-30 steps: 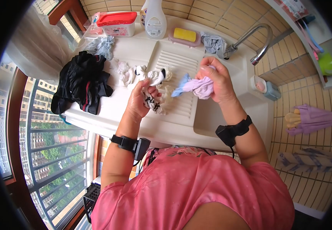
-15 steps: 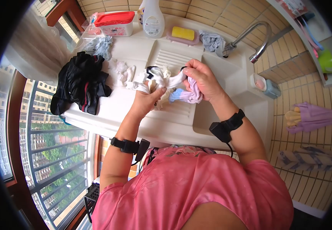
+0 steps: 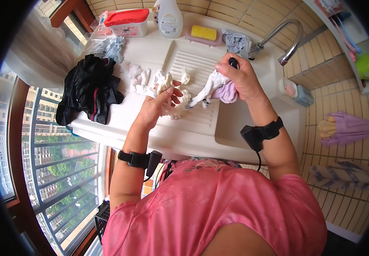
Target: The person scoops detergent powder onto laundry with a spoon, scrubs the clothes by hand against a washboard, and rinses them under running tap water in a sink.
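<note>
Right hand (image 3: 244,80): closed in a fist, gripping a bunched lilac cloth (image 3: 226,94) and a white cloth (image 3: 212,85) together, a black end poking out between thumb and fingers; the white one trails down toward the ribs. Left hand (image 3: 153,110): fingers curled, part open, at a wad of cream cloth (image 3: 163,80); firm grip or light touch, cannot tell. Just beside it, small cream scraps (image 3: 185,77) lie on the ribbed board (image 3: 204,70). How far along, by judgement: partway. At least two pieces are bunched in the right fist; the cream wad and scraps are apart from that bunch, as are the crumpled pale pieces (image 3: 136,76) on the counter (image 3: 137,50). Farther out: black garment (image 3: 88,87) in a loose heap, blue cloth (image 3: 111,48) behind it, grey cloth (image 3: 238,43) near the tap (image 3: 293,47). Sink (image 3: 235,128) below the right hand.
</note>
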Tool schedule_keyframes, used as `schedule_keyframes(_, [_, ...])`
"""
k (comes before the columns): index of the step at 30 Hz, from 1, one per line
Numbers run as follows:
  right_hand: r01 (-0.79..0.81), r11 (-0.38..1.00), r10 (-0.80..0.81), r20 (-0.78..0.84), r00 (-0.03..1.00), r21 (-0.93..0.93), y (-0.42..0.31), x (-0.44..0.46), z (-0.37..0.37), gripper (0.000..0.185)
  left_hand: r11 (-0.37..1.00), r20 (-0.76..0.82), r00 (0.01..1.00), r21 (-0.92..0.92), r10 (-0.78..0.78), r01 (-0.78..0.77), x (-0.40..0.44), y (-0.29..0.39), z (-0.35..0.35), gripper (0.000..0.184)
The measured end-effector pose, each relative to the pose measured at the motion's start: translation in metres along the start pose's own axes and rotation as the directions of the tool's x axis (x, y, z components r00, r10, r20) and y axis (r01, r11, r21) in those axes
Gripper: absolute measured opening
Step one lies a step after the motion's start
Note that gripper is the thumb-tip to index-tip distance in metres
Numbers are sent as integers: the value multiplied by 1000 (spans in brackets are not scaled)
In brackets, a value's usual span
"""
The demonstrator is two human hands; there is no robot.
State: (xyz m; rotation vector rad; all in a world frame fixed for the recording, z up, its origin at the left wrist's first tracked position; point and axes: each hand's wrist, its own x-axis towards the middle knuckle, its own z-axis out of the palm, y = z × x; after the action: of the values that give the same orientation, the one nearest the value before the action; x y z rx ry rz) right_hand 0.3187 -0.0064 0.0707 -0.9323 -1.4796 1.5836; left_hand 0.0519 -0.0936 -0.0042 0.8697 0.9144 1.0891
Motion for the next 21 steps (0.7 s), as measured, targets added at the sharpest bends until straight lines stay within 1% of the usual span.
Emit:
schedule_keyframes(2, [111,992,-115,65,991,59,2,0,8,22,1000,24,1000,-1,10,-10,0,6,3,35])
schedule_keyframes(3, [71,996,-73,39,997,46,0,-2,15,18,999,93,996,31,-17,14,0,10,3,35])
schedule_keyframes(4, [72,996,-73,33,997,45,2,0,19,18,997,161,986,64,-46,36,1,13,4,35])
schedule_keyframes(5, [-8,1000,8,83,997,5,4,2,20,20,997,166,985,65,-47,36,3,16,6,35])
schedule_keyframes(6, [-86,996,91,130,987,-38,6,4,23,25,993,216,975,111,-51,28,5,19,10,34])
schedule_keyframes(7, [-97,993,107,154,982,-71,8,5,25,31,988,263,963,156,-58,17,6,21,13,32])
schedule_keyframes(8, [-97,993,106,152,983,-70,8,5,28,31,987,265,962,157,-59,17,5,23,16,32])
schedule_keyframes(10, [-283,959,262,337,904,14,7,3,32,31,942,274,956,336,-100,2,1,26,24,37])
schedule_keyframes(11, [-168,970,217,326,920,-173,14,6,31,23,955,266,952,289,-149,68,0,28,29,37])
schedule_keyframes(12, [-169,971,217,326,920,-171,14,7,29,23,954,266,952,290,-151,70,0,26,27,37])
schedule_keyframes(14, [-43,999,44,231,972,-7,15,7,24,17,901,175,971,428,-164,75,3,21,21,32])
schedule_keyframes(15, [-37,996,23,169,985,76,9,6,27,14,897,172,972,437,-159,69,4,22,19,22])
schedule_keyframes(16, [-39,996,25,170,985,77,9,6,26,14,897,171,972,437,-161,72,5,23,18,22])
schedule_keyframes(17, [-48,998,54,200,978,-31,9,8,24,15,793,172,974,609,-147,13,7,24,18,19])
schedule_keyframes(18, [-56,989,87,228,970,-139,8,7,24,17,656,176,975,754,-135,-46,8,23,18,16])
schedule_keyframes(19, [18,969,44,247,968,-245,12,7,30,22,516,255,967,829,-6,-215,10,15,19,13])
schedule_keyframes(20, [13,970,49,247,968,-244,14,6,38,22,519,253,967,828,-9,-212,14,10,20,13])
schedule_keyframes(21, [112,946,-8,323,946,-305,10,3,49,23,412,263,963,885,-58,-217,20,7,21,18])
